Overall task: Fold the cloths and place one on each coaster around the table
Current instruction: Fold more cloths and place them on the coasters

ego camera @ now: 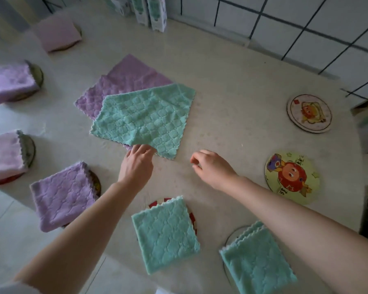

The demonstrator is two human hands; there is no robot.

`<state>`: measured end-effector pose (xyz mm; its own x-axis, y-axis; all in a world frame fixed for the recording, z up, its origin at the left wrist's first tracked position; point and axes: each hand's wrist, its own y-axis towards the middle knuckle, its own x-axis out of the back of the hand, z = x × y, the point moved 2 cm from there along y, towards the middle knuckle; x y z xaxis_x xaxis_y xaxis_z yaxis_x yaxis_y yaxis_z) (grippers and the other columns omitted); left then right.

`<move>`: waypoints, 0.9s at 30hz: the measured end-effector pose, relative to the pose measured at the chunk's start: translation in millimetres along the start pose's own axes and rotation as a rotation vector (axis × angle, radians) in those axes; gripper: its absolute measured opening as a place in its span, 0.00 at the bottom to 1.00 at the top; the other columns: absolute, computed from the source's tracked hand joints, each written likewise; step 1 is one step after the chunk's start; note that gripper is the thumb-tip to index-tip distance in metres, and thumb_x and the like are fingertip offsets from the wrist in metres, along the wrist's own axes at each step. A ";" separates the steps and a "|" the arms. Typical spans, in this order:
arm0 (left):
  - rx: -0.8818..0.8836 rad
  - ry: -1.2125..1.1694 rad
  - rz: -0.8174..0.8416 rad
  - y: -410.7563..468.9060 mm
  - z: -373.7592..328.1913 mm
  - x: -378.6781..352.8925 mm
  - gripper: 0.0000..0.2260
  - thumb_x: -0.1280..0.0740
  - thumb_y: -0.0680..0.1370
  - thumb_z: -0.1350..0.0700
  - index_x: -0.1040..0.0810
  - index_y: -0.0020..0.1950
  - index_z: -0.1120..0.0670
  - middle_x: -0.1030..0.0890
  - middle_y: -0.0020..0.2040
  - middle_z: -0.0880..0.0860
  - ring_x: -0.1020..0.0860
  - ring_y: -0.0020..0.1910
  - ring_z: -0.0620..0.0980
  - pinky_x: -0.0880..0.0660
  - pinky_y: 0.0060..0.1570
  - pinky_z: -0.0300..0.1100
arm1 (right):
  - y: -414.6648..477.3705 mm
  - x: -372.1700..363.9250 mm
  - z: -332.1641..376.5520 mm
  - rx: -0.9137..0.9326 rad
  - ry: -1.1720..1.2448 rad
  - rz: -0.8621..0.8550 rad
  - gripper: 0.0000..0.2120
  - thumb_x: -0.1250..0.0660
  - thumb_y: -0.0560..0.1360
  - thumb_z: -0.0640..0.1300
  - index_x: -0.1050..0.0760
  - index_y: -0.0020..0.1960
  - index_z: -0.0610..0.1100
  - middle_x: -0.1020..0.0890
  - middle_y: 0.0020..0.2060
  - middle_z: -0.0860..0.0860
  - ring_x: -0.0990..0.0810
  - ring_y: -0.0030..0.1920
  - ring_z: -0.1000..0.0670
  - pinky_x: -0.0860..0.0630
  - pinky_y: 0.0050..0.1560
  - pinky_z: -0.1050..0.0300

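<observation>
Right, here's the tally from where I stand. Six coasters are dressed, running round my left side and across the front: far pink cloth (57, 32), far purple cloth (11, 81), near pink cloth (4, 155), near purple cloth (62, 192), then left green cloth (165, 234) and right green cloth (257, 257) closest to me. Each is folded into a square with a coaster rim peeking out beneath. That's two pink, two purple, two green.

Two cloths to go, both lying flat in the middle of the counter (232, 81): the flat green cloth (145, 119) on top, overlapping the flat purple cloth (125, 79) under it. Over on my right, two coasters sit bare, the far bare coaster (309, 113) and the near bare coaster (292, 178), cartoon faces showing. Two cloths, two coasters, so the numbers match. Eight of each in all, and by my reckoning three quarters done.

My left grip (137, 162) is pinching the near edge of the flat green cloth, fingers curled on the fabric by its near corner, so I'd say this fold is only starting. My right grip (210, 166) hovers just beside that corner, off the cloth, fingers loosely curled, holding nothing. Once green is folded and set on a bare coaster, purple wants the same, and that fills the ring
</observation>
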<state>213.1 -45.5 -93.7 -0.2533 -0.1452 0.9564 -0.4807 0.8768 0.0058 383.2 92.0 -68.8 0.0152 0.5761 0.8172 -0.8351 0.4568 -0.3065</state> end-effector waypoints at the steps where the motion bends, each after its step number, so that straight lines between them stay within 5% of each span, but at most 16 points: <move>1: -0.036 0.026 -0.008 3.5 5.8 -1.3 0.19 0.30 0.68 0.69 0.20 0.58 0.57 0.18 0.55 0.55 0.23 0.55 0.57 0.25 0.56 0.51 | 12.1 -2.5 5.0 0.015 -0.002 0.017 0.07 0.39 0.77 0.42 0.25 0.52 0.42 0.22 0.51 0.45 0.24 0.51 0.44 0.24 0.50 0.49; 7: -0.116 0.038 -0.050 15.7 22.8 -12.8 0.18 0.27 0.67 0.65 0.18 0.56 0.55 0.19 0.53 0.52 0.22 0.52 0.55 0.28 0.60 0.49 | 63.3 -18.7 28.8 0.089 -0.075 0.090 0.09 0.35 0.76 0.41 0.28 0.55 0.42 0.26 0.52 0.45 0.23 0.47 0.42 0.24 0.44 0.47; 11: -0.129 0.041 -0.048 23.0 26.9 -13.5 0.14 0.26 0.68 0.61 0.18 0.53 0.54 0.19 0.50 0.51 0.22 0.50 0.54 0.27 0.59 0.51 | 77.7 -27.4 33.0 0.124 -0.229 0.103 0.11 0.39 0.71 0.28 0.32 0.49 0.42 0.33 0.44 0.47 0.27 0.36 0.42 0.33 0.31 0.52; 21: -0.156 -0.006 -0.014 35.7 34.4 -17.1 0.11 0.26 0.67 0.60 0.18 0.48 0.55 0.21 0.45 0.51 0.22 0.45 0.54 0.24 0.52 0.47 | 76.7 -24.0 33.4 0.209 -0.362 0.144 0.18 0.38 0.70 0.27 0.35 0.57 0.40 0.35 0.54 0.44 0.27 0.49 0.42 0.32 0.37 0.51; 27: -0.159 -0.030 -0.008 33.9 35.0 -15.7 0.10 0.28 0.71 0.56 0.19 0.51 0.54 0.21 0.47 0.50 0.23 0.47 0.53 0.24 0.52 0.48 | 89.5 -18.9 37.2 0.161 -0.160 0.052 0.09 0.42 0.75 0.32 0.35 0.50 0.44 0.28 0.47 0.47 0.23 0.40 0.41 0.27 0.36 0.48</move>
<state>171.4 -29.6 -118.8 -0.2761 -0.1639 0.9471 -0.3443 0.9368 0.0618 287.7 96.8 -93.5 -0.1068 0.4751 0.8734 -0.9096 0.3081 -0.2788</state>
